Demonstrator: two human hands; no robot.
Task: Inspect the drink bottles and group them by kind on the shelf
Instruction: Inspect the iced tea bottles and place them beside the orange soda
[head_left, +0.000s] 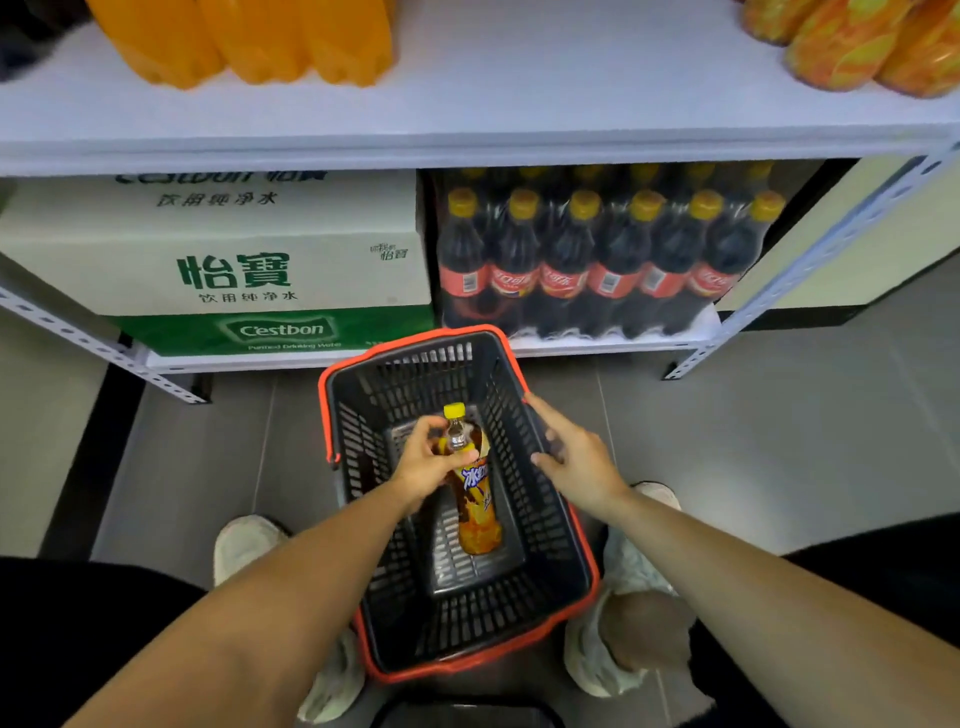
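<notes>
A dark shopping basket with a red rim (415, 670) stands on the floor between my feet. Inside it is an iced tea bottle (475, 499) with a yellow cap and a yellow-orange label. My left hand (431, 462) grips the bottle around its neck and shoulder. My right hand (571, 457) rests on the basket's right wall with its fingers spread. The white upper shelf (519, 104) carries orange drink bottles (249, 36) at the left and bottles with orange-yellow patterned labels (857, 41) at the right.
On the lower shelf a white and green carton of purified water (223, 265) sits at the left, next to a shrink-wrapped pack of cola bottles (602, 260) with yellow caps. Grey perforated shelf posts (810, 254) flank the unit. The floor is grey tile.
</notes>
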